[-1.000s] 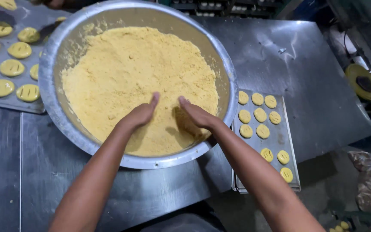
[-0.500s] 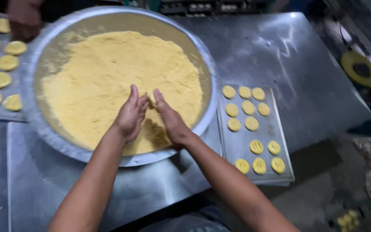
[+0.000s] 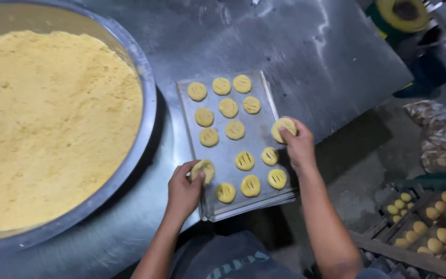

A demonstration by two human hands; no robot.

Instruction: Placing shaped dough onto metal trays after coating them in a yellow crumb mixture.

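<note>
Both forearms reached up from the bottom of the view to a metal baking tray point(image 3: 262, 138) on the steel table point(image 3: 305, 57). The left hand point(image 3: 183, 189) was at the tray's near left edge, knuckles up, with thumb and fingers closed around a flat yellow dough piece point(image 3: 204, 169) held just over the tray's left rim. The right hand point(image 3: 299, 145) was at the right edge, further from the body, and its fingertips pinched a second dough piece point(image 3: 283, 128) at that rim.

On the tray I counted twelve pressed dough rounds point(image 3: 235, 129) lying free: three in the far row, two in the next, two after that, two more, and three in the near row. With the two pieces in the hands, fourteen were in view there. Several rounds carried short pressed lines on top.

The tray's near right corner stuck out a little past the table's edge. Free tray surface remained along the right side and at the left between the rows. Just left of the tray stood one large metal bowl point(image 3: 148, 98) full of yellow crumbly dough point(image 3: 47, 124), its rim near the tray. Lower right, below the table, crates point(image 3: 429, 227) held more yellow pieces.
</note>
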